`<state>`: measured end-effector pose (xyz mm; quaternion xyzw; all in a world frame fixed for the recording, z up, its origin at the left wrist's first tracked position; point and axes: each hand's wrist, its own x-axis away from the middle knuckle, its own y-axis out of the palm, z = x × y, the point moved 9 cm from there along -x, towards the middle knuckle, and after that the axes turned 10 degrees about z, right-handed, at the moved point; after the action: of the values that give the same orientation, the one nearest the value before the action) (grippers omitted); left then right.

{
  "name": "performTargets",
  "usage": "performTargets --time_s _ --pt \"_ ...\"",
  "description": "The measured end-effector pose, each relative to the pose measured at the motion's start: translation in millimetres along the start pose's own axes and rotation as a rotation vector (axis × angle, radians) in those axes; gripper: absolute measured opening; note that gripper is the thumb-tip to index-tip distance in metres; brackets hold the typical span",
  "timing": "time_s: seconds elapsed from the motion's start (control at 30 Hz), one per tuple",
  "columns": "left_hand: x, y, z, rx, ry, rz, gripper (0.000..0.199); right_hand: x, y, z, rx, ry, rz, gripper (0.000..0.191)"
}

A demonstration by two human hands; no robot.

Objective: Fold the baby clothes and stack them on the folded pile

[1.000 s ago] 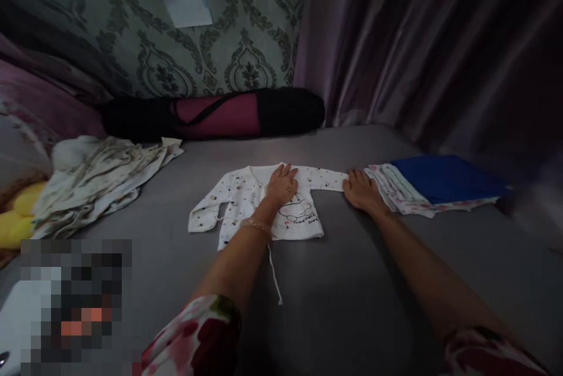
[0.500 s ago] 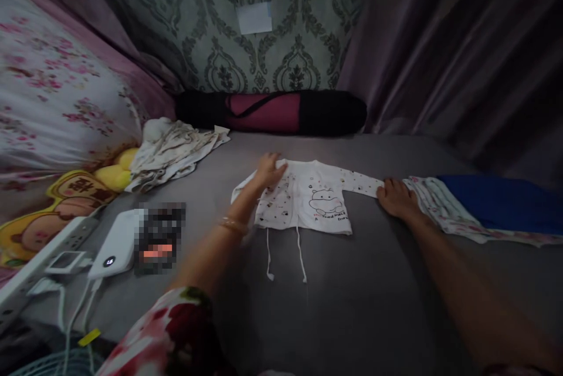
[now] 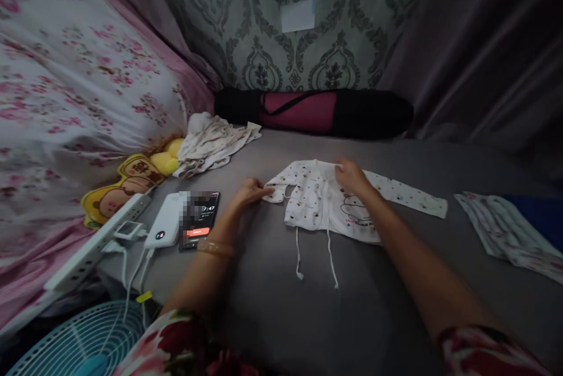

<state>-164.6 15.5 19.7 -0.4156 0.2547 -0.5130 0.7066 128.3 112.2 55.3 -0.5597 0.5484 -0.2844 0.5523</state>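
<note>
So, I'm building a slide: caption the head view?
Left hand at one cuff, right hand by the neckline of a white printed top.

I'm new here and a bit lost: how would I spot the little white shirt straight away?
Start with the grey surface; near its middle, the person's left hand and right hand touch the white shirt. Unlike the crumpled cloth to its left and the folded pile to its right, it lies spread out, two white cords trailing from it.

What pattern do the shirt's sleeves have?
The sleeves are white with small scattered prints, seen best in the head view.
</note>
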Motion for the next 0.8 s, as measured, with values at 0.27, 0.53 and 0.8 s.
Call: performTargets --time_s 0.27,0.53,0.8 --pt "8 -0.5 34 -0.068 0.207 0.015 0.015 -13 53 -110 -0.181 -0.094 -0.081 0.041" --pt "1 -41.8 46 -0.538 0.535 0.519 0.026 5 68 -109 -0.142 -0.077 -0.034 0.056" --pt "-44 -39.1 -21 -0.366 0.067 0.324 0.030 8 70 -115 -0.083 -0.094 -0.047 0.061"
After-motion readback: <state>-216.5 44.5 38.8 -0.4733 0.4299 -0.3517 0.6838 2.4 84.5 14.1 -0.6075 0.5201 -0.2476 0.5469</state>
